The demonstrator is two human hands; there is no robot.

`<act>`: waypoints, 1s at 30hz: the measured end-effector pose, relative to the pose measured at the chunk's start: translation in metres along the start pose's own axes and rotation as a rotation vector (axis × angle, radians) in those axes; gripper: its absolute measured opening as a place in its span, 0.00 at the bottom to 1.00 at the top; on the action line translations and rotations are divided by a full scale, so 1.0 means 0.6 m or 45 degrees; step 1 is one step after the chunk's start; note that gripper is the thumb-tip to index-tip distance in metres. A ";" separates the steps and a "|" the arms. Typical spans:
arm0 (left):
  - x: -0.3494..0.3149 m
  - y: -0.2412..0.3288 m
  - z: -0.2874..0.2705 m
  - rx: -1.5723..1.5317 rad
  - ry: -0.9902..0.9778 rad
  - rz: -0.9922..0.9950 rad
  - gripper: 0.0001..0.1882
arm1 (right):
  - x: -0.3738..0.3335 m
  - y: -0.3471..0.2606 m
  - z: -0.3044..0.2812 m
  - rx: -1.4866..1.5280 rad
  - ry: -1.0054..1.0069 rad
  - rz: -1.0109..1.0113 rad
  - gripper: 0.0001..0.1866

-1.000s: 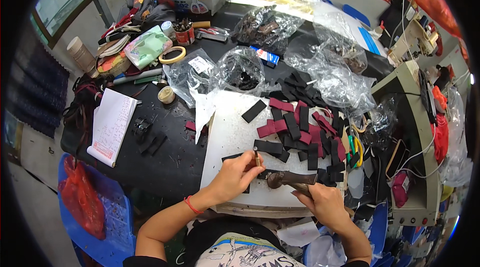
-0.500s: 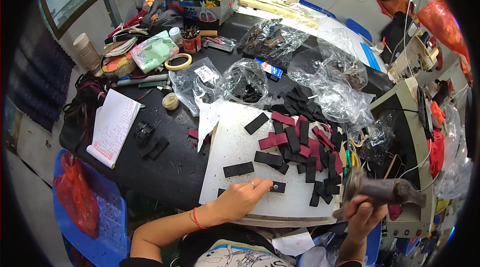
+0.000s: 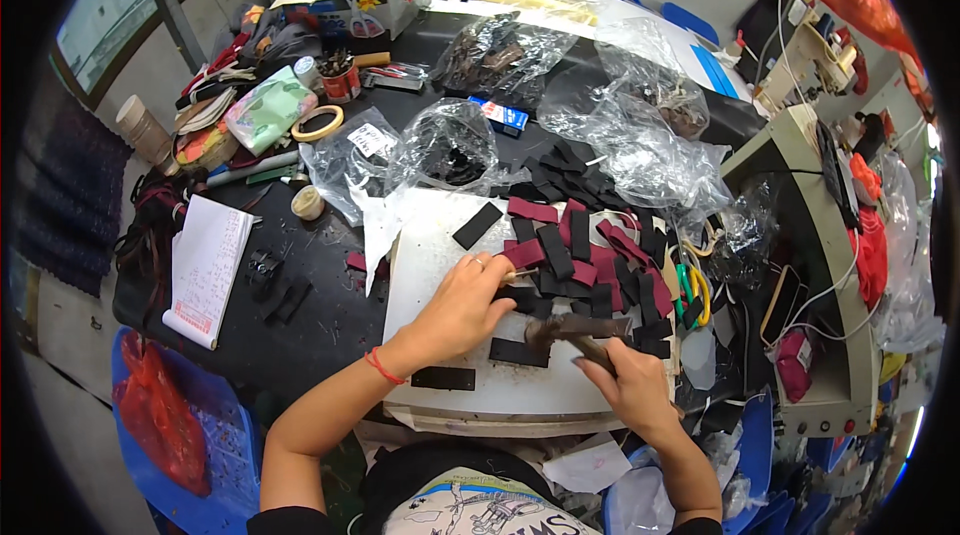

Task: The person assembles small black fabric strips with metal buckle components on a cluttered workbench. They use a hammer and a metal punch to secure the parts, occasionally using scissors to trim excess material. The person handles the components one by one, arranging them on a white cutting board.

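Note:
My right hand [image 3: 637, 385] is wrapped round the handle of a hammer [image 3: 578, 327], whose dark metal head is low over the white board [image 3: 425, 265]. Partly beneath the head lies a short black fabric strip [image 3: 517, 355]. Up and to the left, my left hand [image 3: 462, 303] reaches to the edge of a heap of black strips and maroon strips [image 3: 533, 253]. Its thumb and fingers are closed, and a small thin thing juts out by the fingertips; I cannot make out what it is. Single black strips [image 3: 443, 378] also lie at the board's near left.
Clear plastic bags [image 3: 640, 160] of dark pieces lie behind the board. A notebook [image 3: 210, 270], a tape roll [image 3: 318, 124] and a small jar [image 3: 307, 203] are on the black table at left. Green-and-yellow-handled scissors [image 3: 697, 295] lie right of the heap, beside a grey machine housing [image 3: 800, 205].
My left hand has left the black strip at the board's near edge and moved up to the heap. The hammer has come down and left, from beyond the board's right edge to over that strip.

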State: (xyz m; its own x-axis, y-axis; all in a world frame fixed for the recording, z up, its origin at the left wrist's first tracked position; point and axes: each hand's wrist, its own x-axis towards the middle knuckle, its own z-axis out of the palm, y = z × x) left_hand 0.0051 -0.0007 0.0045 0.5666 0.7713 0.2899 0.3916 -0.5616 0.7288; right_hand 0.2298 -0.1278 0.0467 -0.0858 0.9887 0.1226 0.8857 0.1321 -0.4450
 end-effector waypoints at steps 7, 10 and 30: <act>-0.027 0.006 -0.031 -0.113 -0.170 -0.008 0.15 | 0.024 0.010 -0.005 0.095 0.104 0.169 0.12; -0.027 0.030 -0.044 -0.211 0.126 -0.155 0.14 | 0.017 -0.002 -0.016 0.125 0.079 0.120 0.11; -0.037 0.031 0.048 -0.847 0.176 -0.502 0.06 | -0.009 0.010 -0.020 0.220 -0.009 0.198 0.09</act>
State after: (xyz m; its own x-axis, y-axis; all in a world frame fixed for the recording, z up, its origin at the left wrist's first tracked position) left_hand 0.0207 -0.0366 -0.0060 0.3639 0.9311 -0.0246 0.0037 0.0250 0.9997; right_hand 0.2410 -0.1333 0.0543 0.0420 0.9985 0.0343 0.7974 -0.0129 -0.6033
